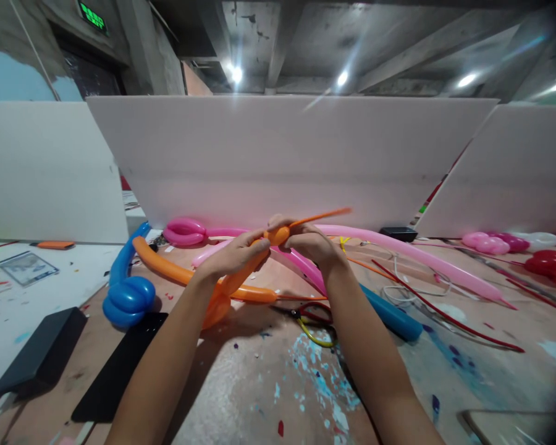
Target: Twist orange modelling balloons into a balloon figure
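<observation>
An orange modelling balloon (277, 235) is held between my two hands above the table. My left hand (237, 252) is closed round its inflated length, which runs down toward my left forearm. At the small bubble's other side, my right hand (311, 240) grips the balloon, and the thin uninflated tail (322, 216) sticks out up and to the right. Below the hands, another orange balloon (167, 267) lies on the table. A pair of scissors (315, 321) with red and yellow handles rests by my right forearm. Some fingertips are hidden.
A twisted blue balloon (128, 301), a black phone (120, 371) and a dark power bank (41, 352) lie at left. Pink balloons (412, 256), a teal tube (391, 314) and red strips (449, 312) lie at right. A white board (291, 161) stands behind.
</observation>
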Tool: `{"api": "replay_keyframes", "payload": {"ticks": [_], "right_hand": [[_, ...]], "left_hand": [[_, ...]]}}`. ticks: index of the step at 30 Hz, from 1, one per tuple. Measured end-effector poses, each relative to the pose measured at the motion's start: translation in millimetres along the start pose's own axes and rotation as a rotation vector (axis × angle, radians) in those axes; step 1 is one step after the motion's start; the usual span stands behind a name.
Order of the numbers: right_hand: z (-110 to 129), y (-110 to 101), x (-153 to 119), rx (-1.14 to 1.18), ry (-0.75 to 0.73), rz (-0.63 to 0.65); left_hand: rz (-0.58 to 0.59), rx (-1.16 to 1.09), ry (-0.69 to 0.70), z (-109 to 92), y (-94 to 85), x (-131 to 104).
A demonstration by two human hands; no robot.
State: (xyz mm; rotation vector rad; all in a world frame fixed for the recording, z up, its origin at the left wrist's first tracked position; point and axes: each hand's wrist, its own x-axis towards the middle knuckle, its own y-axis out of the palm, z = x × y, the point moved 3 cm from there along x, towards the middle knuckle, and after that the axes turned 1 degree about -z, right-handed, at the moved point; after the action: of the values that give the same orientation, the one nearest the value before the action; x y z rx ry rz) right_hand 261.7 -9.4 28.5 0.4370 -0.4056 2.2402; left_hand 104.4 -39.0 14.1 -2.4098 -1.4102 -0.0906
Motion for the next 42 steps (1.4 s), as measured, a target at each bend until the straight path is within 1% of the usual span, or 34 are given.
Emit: {"api": "replay_keyframes", "payload": {"ticks": [1,3,5,6,8,11,13,15,17,19,22,23,25,27,28,29,30,32,34,35,36,37,39,40,42], "right_hand": [[0,1,2,0.003,-0.010,-0.023],[0,4,6,0.014,-0.054,-0.078],[0,8,9,0.023,-0.094,-0.093],[-3,11,10,0.008,-0.091,-0.080],[-12,19,12,-0.103,-0.017,0.015],[-29,29,12,-0.394,0.082,0.205],[-37,30,11,-0.528,0.115,0.267],[-38,26,9,-0.563,0.167,0.284],[-36,17,5,-0.520,0.226,0.289],[-33,8,-2,-0.397,0.263,0.301],[-31,0,-13,-0.030,0.296,0.342],[-31,-2,-16,0.103,0.299,0.335],[-32,-4,-18,0.302,0.302,0.270],[-37,-4,-16,0.359,0.333,0.170],[-41,-4,-13,0.341,0.366,0.120],[-46,-3,-10,0.297,0.403,0.071],[-51,-3,-6,0.240,0.433,0.023],[-62,-1,3,0.156,0.455,-0.068],[-73,2,10,0.197,0.467,-0.113],[-77,3,12,0.256,0.485,-0.115],[-80,4,13,0.325,0.504,-0.112],[-81,3,12,0.387,0.520,-0.108],[-77,-1,9,0.460,0.514,-0.097],[-74,-3,6,0.472,0.492,-0.077],[-65,-10,0,0.470,0.398,-0.019]], "left_hand": [[-0.020,-0.029,0.015,1,-1.0,1],[-0.110,-0.085,0.068,1,-3.6,5],[-0.241,-0.186,0.171,-2,-6.7,8],[-0.324,-0.256,0.239,-4,-8.8,9],[-0.528,-0.405,0.390,-9,-14.1,9],[-0.816,-0.549,0.595,-11,-21.8,5],[-0.933,-0.558,0.675,-9,-25.7,4],[-0.990,-0.533,0.699,-7,-29.9,5],[-1.026,-0.515,0.699,-3,-35.8,5],[-1.077,-0.494,0.704,-1,-43.8,4],[-1.191,-0.419,0.722,0,-57.2,-2],[-1.227,-0.387,0.729,1,-60.7,-4],[-1.281,-0.314,0.744,2,-64.1,-7],[-1.293,-0.250,0.747,4,-60.8,-6],[-1.270,-0.223,0.731,5,-56.3,-4],[-1.220,-0.196,0.704,7,-50.1,-1],[-1.145,-0.164,0.664,9,-42.3,3],[-0.935,-0.063,0.576,12,-23.3,13],[-0.793,0.025,0.539,13,-6.8,18],[-0.756,0.046,0.537,12,-1.5,18],[-0.748,0.046,0.543,10,1.0,18],[-0.764,0.029,0.557,8,0.8,16],[-0.836,-0.037,0.581,3,-6.1,12],[-0.881,-0.072,0.594,1,-11.6,10],[-0.951,-0.120,0.620,-2,-22.8,5]]}}
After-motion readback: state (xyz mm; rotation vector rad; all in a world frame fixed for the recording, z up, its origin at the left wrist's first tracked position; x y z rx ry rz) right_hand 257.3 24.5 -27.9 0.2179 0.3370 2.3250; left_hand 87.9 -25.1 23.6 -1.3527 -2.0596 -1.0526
